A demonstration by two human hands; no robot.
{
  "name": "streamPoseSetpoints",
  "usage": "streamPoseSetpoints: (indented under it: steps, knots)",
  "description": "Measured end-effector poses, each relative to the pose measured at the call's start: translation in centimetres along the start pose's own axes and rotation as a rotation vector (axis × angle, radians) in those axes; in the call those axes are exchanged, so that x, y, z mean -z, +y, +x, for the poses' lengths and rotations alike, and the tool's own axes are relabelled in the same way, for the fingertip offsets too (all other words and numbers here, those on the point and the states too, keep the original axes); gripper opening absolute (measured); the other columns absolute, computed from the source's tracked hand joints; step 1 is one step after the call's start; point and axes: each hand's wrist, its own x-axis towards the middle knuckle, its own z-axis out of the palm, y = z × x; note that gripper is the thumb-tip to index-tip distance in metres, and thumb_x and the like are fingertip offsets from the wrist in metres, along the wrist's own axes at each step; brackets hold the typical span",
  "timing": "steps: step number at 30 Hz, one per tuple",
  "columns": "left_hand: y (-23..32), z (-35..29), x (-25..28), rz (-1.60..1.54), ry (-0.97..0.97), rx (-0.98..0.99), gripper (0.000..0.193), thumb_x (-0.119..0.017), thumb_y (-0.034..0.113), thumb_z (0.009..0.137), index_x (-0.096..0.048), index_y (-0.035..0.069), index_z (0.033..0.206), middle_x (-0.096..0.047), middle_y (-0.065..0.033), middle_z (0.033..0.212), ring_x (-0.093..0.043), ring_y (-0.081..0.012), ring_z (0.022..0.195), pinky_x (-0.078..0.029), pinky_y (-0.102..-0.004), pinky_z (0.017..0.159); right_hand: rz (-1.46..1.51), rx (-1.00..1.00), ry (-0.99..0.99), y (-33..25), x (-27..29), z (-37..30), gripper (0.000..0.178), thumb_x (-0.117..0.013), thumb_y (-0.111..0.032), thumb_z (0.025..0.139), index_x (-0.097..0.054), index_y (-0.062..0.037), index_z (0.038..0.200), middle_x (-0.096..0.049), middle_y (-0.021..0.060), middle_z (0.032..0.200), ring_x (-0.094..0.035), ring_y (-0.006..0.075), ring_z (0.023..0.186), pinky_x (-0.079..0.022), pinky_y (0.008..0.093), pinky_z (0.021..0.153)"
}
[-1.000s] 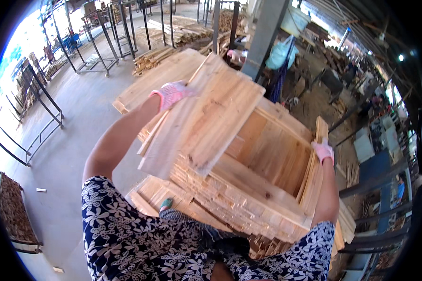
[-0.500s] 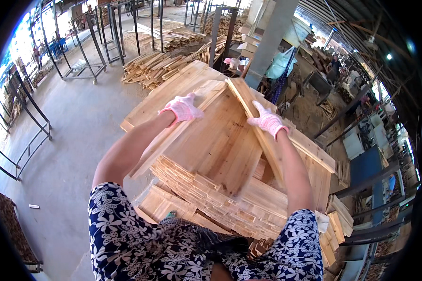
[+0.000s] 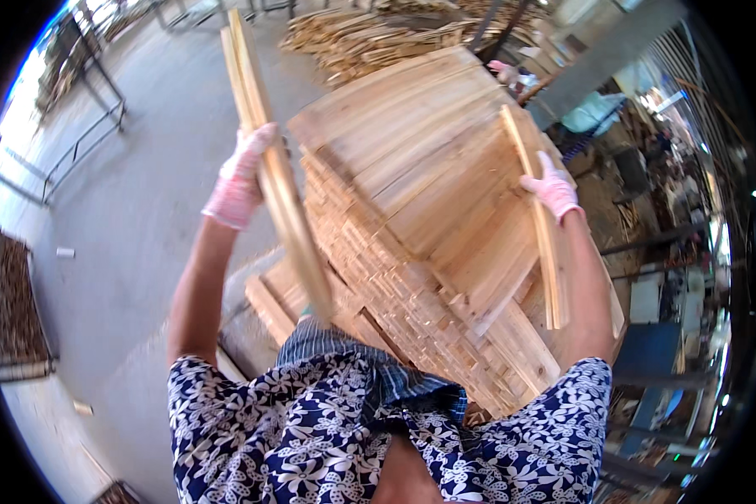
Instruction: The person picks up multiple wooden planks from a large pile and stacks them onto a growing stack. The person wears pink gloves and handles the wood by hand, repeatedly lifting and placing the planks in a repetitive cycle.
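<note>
My left hand point(image 3: 242, 181), in a pink-and-white knit glove, is closed around a few long, narrow-looking pale wooden boards point(image 3: 284, 197). They are raised edge-on left of the stack, their lower ends blurred. My right hand point(image 3: 553, 189), gloved alike, grips another long board point(image 3: 547, 260) tilted on edge over the stack's right side. Its thumb and a finger are spread along the wood; the other fingers are partly hidden. Between the hands, wide planks point(image 3: 420, 143) lie flat on top of a tall stack of boards point(image 3: 353, 239).
Shorter wood pieces point(image 3: 269, 302) lie low beside the stack, near my body. A pile of thin wood strips point(image 3: 370, 42) lies on the floor beyond. Metal rack frames point(image 3: 84, 143) stand at the left, a concrete pillar point(image 3: 601, 63) at the back right, and a blue panel point(image 3: 649, 349) at the right.
My left hand has lifted its boards off the stack and swung them left, upright. My right hand has moved right with its board. The view has turned.
</note>
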Motion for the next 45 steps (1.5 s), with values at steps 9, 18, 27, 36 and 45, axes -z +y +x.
streamPoseSetpoints:
  steps: [9,18,27,36,45]
  knots:
    - [-14.1,-5.8,-7.5,-0.285,0.192,0.055,0.102,-0.081,0.033,0.086,-0.011,0.013,0.158,-0.05,-0.0154,0.125,-0.056,-0.0235,0.105,-0.058,-0.0403,0.084,-0.197,0.182,-0.023,-10.1,2.7,0.4,0.094,-0.076,-0.049,0.084,-0.028,-0.0312,0.162,-0.045,0.0276,0.146,-0.045,0.0453,0.136,-0.037,0.0488,0.115]
    - [-16.1,-10.1,-11.3,0.008,0.285,0.046,0.099,-0.074,0.025,0.086,-0.009,0.019,0.16,-0.046,-0.021,0.143,-0.052,-0.0359,0.123,-0.045,-0.0505,0.103,-0.146,0.107,-0.085,-11.5,1.7,-1.7,0.098,-0.069,-0.066,0.084,-0.021,-0.0342,0.164,-0.041,0.0294,0.15,-0.043,0.0491,0.138,-0.036,0.0549,0.114]
    - [-20.6,-15.5,-5.9,1.214,-0.007,-0.74,0.083,-0.07,-0.011,0.072,-0.04,-0.007,0.149,-0.053,-0.0281,0.141,-0.056,-0.0532,0.123,-0.025,-0.0756,0.114,0.013,0.102,0.13,-6.1,9.8,9.7,0.099,-0.08,-0.052,0.079,-0.033,-0.0238,0.161,-0.048,0.0283,0.148,-0.053,0.0414,0.133,-0.042,0.0446,0.112]
    - [-19.8,-16.0,-9.2,0.112,0.414,0.122,0.094,-0.078,0.001,0.074,-0.031,0.0,0.156,-0.057,-0.0241,0.14,-0.057,-0.0489,0.125,-0.019,-0.0715,0.119,0.47,0.279,-0.285,-0.9,3.0,21.0,0.089,-0.068,-0.055,0.09,-0.034,-0.0119,0.161,-0.037,0.0098,0.164,-0.027,0.026,0.153,-0.02,0.0366,0.123]
    - [-19.9,-15.9,-6.5,1.154,0.01,-0.309,0.085,-0.071,-0.002,0.079,-0.035,0.007,0.155,-0.053,-0.0278,0.139,-0.063,-0.049,0.108,-0.04,-0.0575,0.111,0.165,0.228,-0.011,-5.0,5.4,16.4,0.092,-0.08,-0.047,0.081,-0.039,-0.0161,0.158,-0.047,0.0206,0.155,-0.045,0.0362,0.142,-0.037,0.04,0.117]
